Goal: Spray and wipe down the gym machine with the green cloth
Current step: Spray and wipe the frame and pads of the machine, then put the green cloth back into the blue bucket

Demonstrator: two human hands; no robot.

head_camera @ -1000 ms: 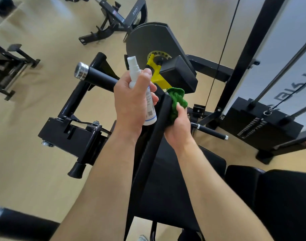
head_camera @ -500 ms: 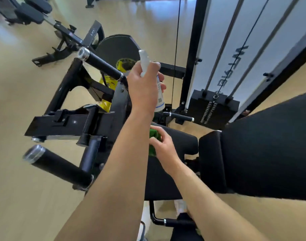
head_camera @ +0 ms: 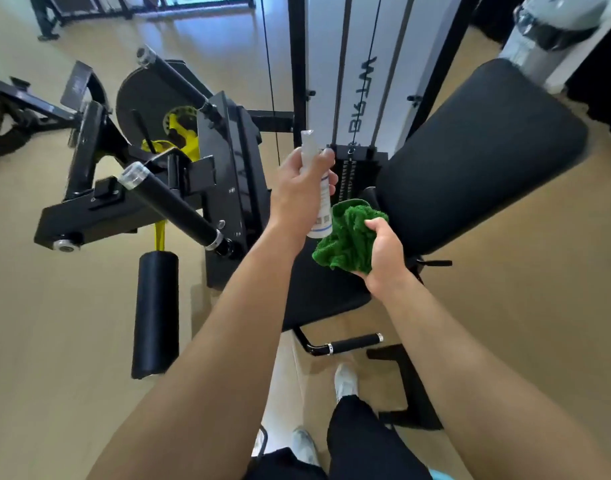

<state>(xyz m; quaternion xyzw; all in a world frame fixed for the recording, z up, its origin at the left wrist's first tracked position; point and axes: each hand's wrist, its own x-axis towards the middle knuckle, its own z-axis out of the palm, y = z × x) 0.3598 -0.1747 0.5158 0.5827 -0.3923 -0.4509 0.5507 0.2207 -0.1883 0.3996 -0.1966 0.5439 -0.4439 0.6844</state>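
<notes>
Near the middle of the frame, one green cloth (head_camera: pixel 349 239) sits bunched in the right hand (head_camera: pixel 383 252), whose fingers are closed around it just above the black seat pad (head_camera: pixel 318 292). Beside it, touching the cloth's upper left edge, the left hand (head_camera: pixel 297 192) is wrapped around one white spray bottle (head_camera: pixel 319 188), nozzle up and a finger near the top. The two hands are close together but not touching. To do this step well, I judge the nozzle should face the backrest pad (head_camera: pixel 484 157) or seat before pressing, then the cloth opened flatter for broad strokes. Left of centre stand two black grip bars (head_camera: pixel 174 202) and one leg roller pad (head_camera: pixel 155 317); one weight stack (head_camera: pixel 352 174) lies behind.
</notes>
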